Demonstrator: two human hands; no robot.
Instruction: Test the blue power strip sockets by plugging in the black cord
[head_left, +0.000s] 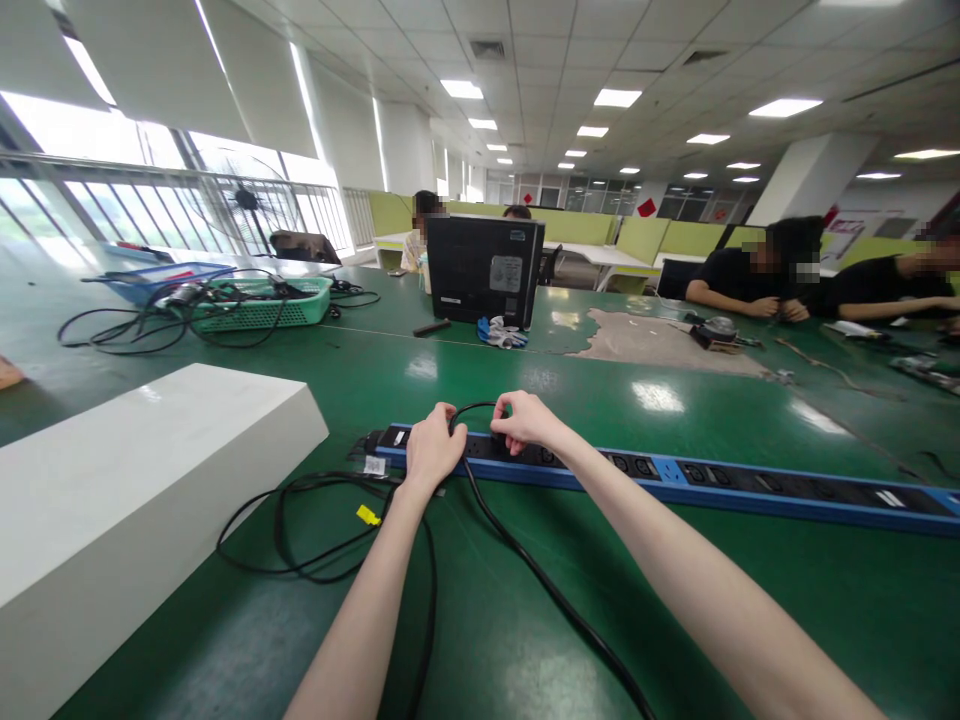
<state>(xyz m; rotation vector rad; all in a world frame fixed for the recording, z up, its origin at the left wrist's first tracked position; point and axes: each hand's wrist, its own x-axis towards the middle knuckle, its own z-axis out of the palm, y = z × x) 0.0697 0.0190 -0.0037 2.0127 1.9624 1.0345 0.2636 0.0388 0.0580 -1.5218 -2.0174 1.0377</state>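
A long blue and black power strip [720, 480] with rows of sockets lies across the green table. My left hand [435, 447] is closed over its left part, fingers bent over the far edge; the fingertips are partly hidden. Just to the right, my right hand [527, 420] pinches a black plug, mostly hidden by the fingers, at the sockets. I cannot tell whether the plug is seated. A black cable [517, 545] passes beside my left hand and arcs to my right hand. Another thin black cable [300, 570] with a yellow tag [368, 515] lies coiled near my left forearm.
A white box-like block [150, 470] stands at the left. Farther back are a green basket [270, 305] of cables, a blue tray [161, 280], a black monitor-like panel [484, 265] and gloves [501, 333]. Co-workers sit at the far right and behind the panel.
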